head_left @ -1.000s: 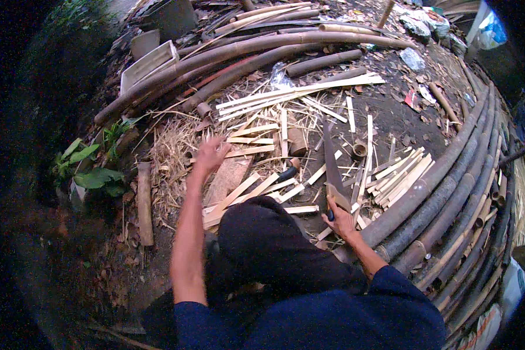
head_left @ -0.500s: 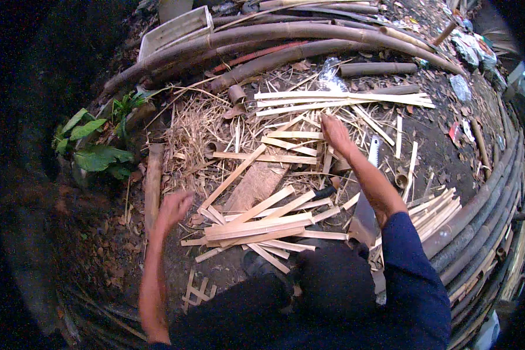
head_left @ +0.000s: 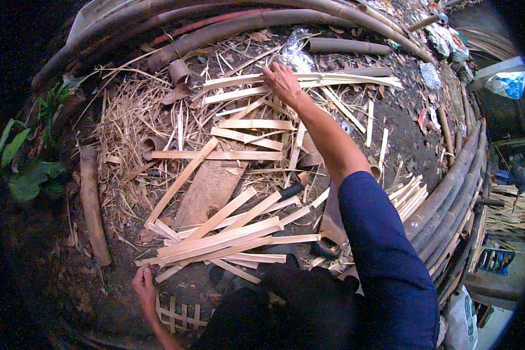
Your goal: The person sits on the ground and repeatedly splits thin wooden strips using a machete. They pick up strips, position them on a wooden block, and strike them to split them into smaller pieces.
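Note:
My right hand (head_left: pixel 282 83) reaches to the far side, fingers closed on one of the long pale bamboo strips (head_left: pixel 350 79) lying crosswise there. Near the front left, my left hand (head_left: pixel 144 282) has its fingers drawn together beside the left end of the nearer strips; what they pinch, if anything, is too small to tell. A loose pile of split bamboo strips (head_left: pixel 221 240) lies between my arms. Under them slants a flat wooden board (head_left: pixel 207 189). A tool with a black handle (head_left: pixel 292 190) rests by the pile. My right arm partly covers a handsaw (head_left: pixel 332 219).
Thick bamboo poles (head_left: pixel 245 22) curve along the far side, and more poles (head_left: pixel 449 192) line the right. Dry shavings (head_left: pixel 137 119) cover the ground at left. A bundle of strips (head_left: pixel 409 199) lies at right, a small woven lattice (head_left: pixel 182 315) by my left forearm, a leafy plant (head_left: pixel 26 157) far left.
The view has shifted, so the scene sits further left. My left hand has come down and nearer to the strips' left ends. My right hand has moved onto the far long strips.

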Available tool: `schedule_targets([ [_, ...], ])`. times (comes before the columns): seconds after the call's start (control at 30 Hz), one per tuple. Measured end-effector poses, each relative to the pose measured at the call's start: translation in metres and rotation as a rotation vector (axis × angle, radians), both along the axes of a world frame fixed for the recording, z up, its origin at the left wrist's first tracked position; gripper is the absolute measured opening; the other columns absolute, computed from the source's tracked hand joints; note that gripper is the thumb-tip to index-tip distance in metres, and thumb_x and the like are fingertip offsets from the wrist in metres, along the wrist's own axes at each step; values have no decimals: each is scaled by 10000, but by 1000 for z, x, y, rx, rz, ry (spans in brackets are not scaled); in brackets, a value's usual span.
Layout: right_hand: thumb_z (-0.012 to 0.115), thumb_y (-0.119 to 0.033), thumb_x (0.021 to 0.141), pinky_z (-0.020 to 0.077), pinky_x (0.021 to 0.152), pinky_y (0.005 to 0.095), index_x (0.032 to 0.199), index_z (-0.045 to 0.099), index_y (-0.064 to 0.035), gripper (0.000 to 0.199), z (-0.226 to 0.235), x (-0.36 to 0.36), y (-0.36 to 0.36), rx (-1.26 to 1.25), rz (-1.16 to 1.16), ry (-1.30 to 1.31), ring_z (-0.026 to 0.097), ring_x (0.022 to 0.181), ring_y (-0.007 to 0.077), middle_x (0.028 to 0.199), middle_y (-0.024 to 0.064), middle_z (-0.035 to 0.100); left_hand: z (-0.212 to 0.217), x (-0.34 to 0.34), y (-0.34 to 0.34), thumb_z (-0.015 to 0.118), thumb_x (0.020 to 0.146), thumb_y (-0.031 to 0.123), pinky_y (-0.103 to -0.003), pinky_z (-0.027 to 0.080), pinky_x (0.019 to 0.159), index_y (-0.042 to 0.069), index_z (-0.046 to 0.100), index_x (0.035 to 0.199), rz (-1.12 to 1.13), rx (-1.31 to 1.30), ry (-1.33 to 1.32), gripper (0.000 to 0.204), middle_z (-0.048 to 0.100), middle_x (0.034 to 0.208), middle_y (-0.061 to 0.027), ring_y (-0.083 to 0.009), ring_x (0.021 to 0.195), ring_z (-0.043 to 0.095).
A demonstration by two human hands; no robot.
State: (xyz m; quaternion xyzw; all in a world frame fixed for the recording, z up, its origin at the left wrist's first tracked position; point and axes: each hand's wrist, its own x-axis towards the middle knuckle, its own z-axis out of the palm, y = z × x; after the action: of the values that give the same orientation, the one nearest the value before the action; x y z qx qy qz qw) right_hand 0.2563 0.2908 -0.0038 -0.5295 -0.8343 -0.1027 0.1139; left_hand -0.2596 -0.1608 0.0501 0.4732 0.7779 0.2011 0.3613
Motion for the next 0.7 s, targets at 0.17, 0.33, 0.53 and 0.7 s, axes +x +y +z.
schedule_targets([
  [0.17,470,-183,886,447,673,393,1290,458,-329,430,80,-43,-53,18,272,102,561,830,233,862,69,528,26,26,33,453,964,178,-330,462,874,-48,589,1130,67,71,-128,312,636,1052,-140,-203,953,603],
  [0.33,467,-176,876,395,636,372,1347,434,-390,518,96,-150,-156,-132,563,222,506,726,248,780,79,450,21,67,67,444,964,361,-451,338,1053,47,175,1440,252,492,-1046,630,314,1437,-187,-312,1320,328],
  [0.53,591,-252,850,382,964,428,1335,454,-209,506,60,-212,-269,-310,700,428,461,1135,315,1195,157,476,22,70,78,475,967,192,-472,436,965,43,331,1308,650,612,-1011,398,495,1269,-219,-351,1164,506],
  [0.7,561,-244,853,294,1060,432,1188,560,-145,349,20,-198,-319,-327,734,270,435,1213,253,1269,113,471,-50,17,29,520,945,146,-444,488,912,10,421,1153,886,589,-962,267,565,1145,-248,-346,1084,565],
])
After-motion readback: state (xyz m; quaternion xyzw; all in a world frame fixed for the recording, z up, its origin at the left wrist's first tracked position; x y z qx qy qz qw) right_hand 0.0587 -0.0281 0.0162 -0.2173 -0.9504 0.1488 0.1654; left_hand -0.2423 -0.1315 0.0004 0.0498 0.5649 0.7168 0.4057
